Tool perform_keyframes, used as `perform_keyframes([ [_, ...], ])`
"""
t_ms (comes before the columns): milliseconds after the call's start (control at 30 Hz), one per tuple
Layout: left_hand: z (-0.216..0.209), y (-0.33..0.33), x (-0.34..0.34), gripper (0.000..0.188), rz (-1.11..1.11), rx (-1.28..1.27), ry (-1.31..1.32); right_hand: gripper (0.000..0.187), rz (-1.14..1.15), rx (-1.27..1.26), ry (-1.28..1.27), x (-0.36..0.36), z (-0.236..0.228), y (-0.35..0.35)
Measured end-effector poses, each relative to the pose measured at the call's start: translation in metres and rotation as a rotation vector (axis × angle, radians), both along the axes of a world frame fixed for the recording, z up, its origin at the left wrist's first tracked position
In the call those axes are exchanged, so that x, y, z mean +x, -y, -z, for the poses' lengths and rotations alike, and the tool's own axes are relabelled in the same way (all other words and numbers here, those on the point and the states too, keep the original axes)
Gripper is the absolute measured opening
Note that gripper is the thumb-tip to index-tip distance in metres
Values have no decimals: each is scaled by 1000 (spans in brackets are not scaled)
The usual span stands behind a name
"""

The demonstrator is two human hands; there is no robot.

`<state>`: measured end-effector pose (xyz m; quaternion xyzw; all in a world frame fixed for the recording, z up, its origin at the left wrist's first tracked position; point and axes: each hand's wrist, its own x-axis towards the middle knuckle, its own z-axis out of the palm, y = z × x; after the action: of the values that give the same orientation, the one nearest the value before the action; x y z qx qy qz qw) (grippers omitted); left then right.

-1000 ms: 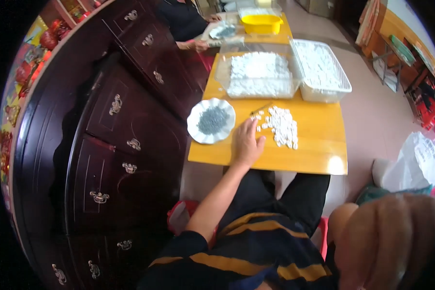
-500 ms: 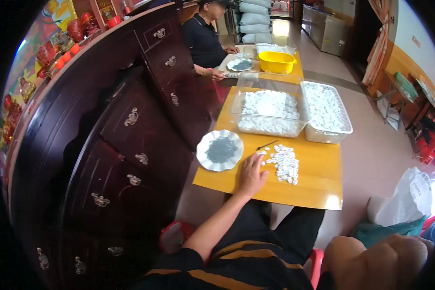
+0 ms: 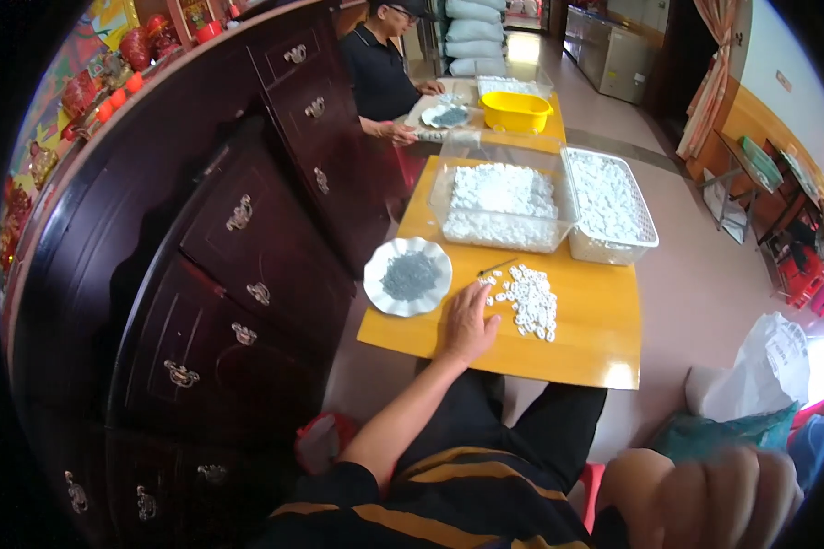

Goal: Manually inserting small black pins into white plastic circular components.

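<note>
My left hand (image 3: pixel 470 327) lies on the wooden table with its fingers stretched out and the thumb apart. Its fingertips touch the edge of a loose pile of small white ring-like pieces (image 3: pixel 533 300). Just beyond them is a thin dark stick-like tool (image 3: pixel 497 266). Left of the hand stands a white scalloped plate (image 3: pixel 374 288) with a heap of small grey bits (image 3: pixel 409 275). My right hand (image 3: pixel 737 499) is raised close at the lower right, away from the table, slightly blurred. Its fingers are curled together, and whatever they may hold is hidden.
A clear bin (image 3: pixel 501 240) and a white basket (image 3: pixel 624 249), both full of white pieces, stand on the table (image 3: pixel 595 320). Beyond are a yellow tub (image 3: pixel 516 112) and a seated person (image 3: pixel 375 78). A dark drawer cabinet (image 3: pixel 220 274) borders the left; bags (image 3: pixel 764 366) lie right.
The whole view has shifted slightly, so the table and its things appear a little higher and further left. My left hand stays beside the white pieces; my right hand remains raised, its fingers showing more.
</note>
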<state>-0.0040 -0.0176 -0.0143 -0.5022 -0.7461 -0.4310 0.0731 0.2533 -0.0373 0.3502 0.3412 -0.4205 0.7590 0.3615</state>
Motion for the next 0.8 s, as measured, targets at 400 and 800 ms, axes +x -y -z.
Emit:
perform_keyframes([
  [400, -16, 40, 3, 54, 52, 62, 32, 48, 1365, 958, 987, -88, 343, -115],
  [800, -41, 97, -21, 57, -11, 22, -48, 54, 1384, 1156, 1242, -122, 345, -112],
])
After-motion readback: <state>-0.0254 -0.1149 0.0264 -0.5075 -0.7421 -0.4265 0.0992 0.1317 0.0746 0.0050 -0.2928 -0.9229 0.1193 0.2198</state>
